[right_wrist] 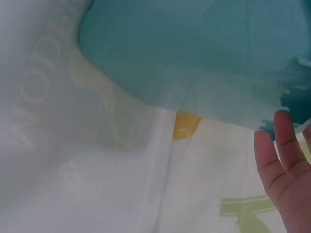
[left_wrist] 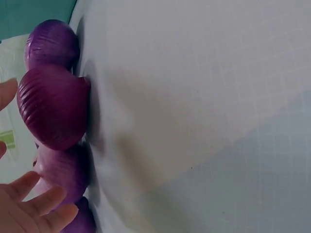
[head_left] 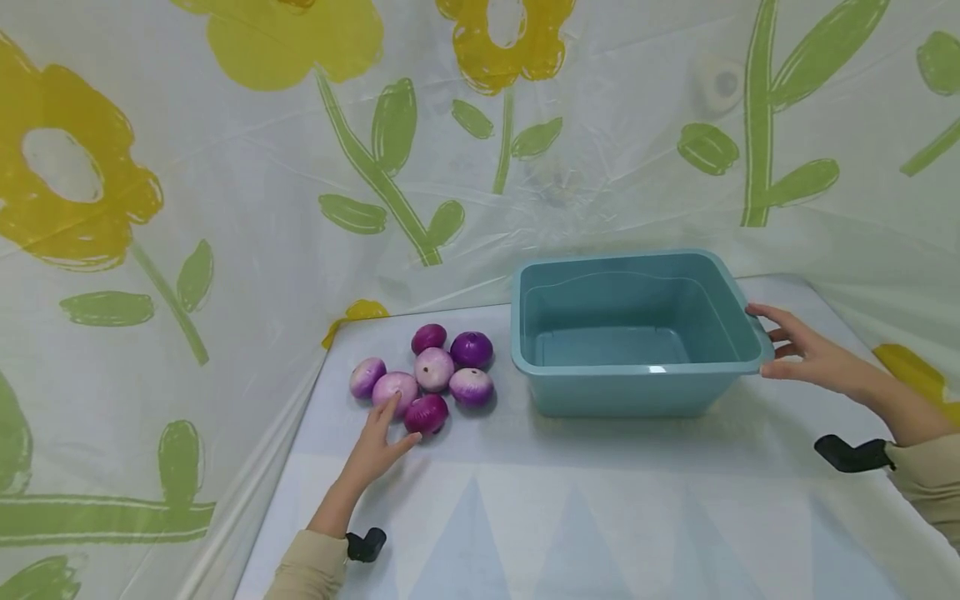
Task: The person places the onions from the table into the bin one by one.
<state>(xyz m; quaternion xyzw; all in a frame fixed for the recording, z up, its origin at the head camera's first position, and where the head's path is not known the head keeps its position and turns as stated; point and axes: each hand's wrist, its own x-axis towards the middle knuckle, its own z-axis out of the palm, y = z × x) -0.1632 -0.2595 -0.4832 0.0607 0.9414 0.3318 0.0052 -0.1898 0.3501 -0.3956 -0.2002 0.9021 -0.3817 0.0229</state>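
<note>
Several red onions sit in a cluster on the left of the table in the head view. Over its near edge, my left hand [head_left: 372,450] has its fingers and thumb spread. The fingertips reach a pale onion [head_left: 392,387], and the thumb lies beside a dark magenta onion [head_left: 426,414]. That magenta onion [left_wrist: 56,107] also shows in the left wrist view, apart from the thumb. A blue-green plastic basin [head_left: 622,392] stands right of the onions, with nothing visible inside. At its right end, my right hand [head_left: 813,354] touches the rim with extended fingers.
A white table cover [head_left: 480,467] with pale blue triangles lies beneath everything. Behind and to the left hangs a flower-printed sheet [head_left: 247,192], which meets the table's far edge just behind the basin. A black wrist mount [head_left: 366,545] is at the left sleeve.
</note>
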